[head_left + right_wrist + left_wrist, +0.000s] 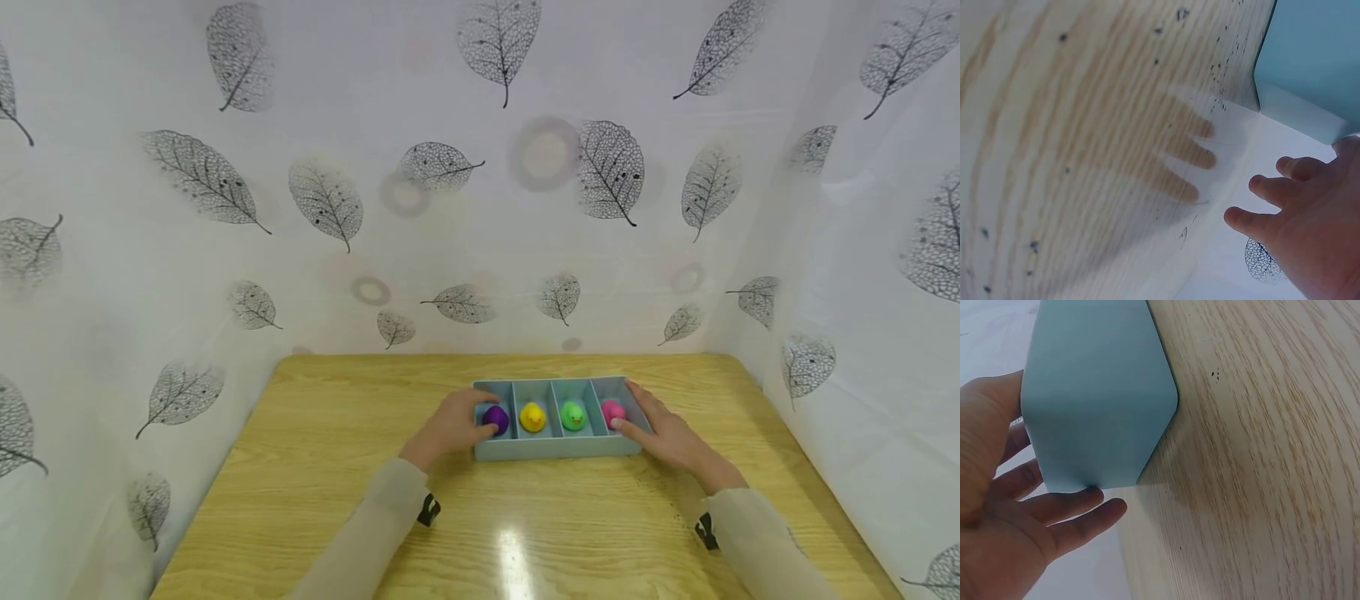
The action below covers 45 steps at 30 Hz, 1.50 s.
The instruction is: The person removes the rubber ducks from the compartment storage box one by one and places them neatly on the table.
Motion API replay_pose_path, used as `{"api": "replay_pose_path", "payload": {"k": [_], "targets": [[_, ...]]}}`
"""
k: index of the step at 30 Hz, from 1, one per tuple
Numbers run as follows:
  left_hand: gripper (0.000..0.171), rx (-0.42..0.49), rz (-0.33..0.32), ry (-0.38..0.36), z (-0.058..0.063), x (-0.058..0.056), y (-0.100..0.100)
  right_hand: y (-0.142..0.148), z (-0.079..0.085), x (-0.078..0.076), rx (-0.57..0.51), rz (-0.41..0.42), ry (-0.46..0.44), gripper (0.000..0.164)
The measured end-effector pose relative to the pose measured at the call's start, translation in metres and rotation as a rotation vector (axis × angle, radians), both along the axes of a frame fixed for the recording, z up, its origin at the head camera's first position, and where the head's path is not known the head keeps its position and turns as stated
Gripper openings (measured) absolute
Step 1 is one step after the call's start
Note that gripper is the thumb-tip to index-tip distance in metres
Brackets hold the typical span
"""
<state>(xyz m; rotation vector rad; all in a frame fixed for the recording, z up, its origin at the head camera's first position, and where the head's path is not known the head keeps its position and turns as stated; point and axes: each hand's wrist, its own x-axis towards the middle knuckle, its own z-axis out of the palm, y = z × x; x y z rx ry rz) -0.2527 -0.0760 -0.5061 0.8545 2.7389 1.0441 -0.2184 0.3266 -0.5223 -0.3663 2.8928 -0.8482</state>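
A pale blue tray with compartments in a row lies on the table, a small toy duck in each. From left to right sit a purple one, a yellow duck, a green duck and a pink one. My left hand grips the tray's left end, thumb over the rim by the purple duck; the left wrist view shows fingertips against the end wall. At the right end my right hand holds the tray, its thumb reaching in beside the pink duck. Its other fingers spread outside in the right wrist view.
The wooden table runs out to both sides of the tray and toward me. A white curtain with printed leaves hangs behind the table and along both sides. Small dark specks dot the tabletop near the right hand.
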Motion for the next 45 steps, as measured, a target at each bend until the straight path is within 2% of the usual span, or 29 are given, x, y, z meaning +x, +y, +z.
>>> {"api": "replay_pose_path", "payload": {"k": [5,10,17,26,36,45], "targets": [[0.046,-0.053,-0.007,-0.018,0.000,-0.002,0.004,0.001,-0.002,0.000,-0.005,-0.009,-0.007,0.086],[0.046,-0.086,-0.001,-0.051,0.005,-0.001,0.007,0.002,-0.003,0.001,-0.014,-0.015,-0.019,0.087],[0.045,-0.129,-0.005,-0.058,0.008,-0.003,0.010,0.002,-0.003,0.001,-0.021,-0.016,-0.027,0.087],[0.048,-0.177,0.037,-0.101,0.005,-0.005,0.014,0.003,-0.005,0.001,-0.030,-0.016,-0.026,0.087],[0.041,-0.217,0.083,-0.081,0.008,-0.005,0.016,0.000,-0.004,0.000,-0.044,-0.013,-0.011,0.086],[0.038,-0.272,0.117,-0.097,0.012,-0.006,0.020,0.001,-0.002,-0.001,-0.036,-0.008,-0.009,0.085]]}}
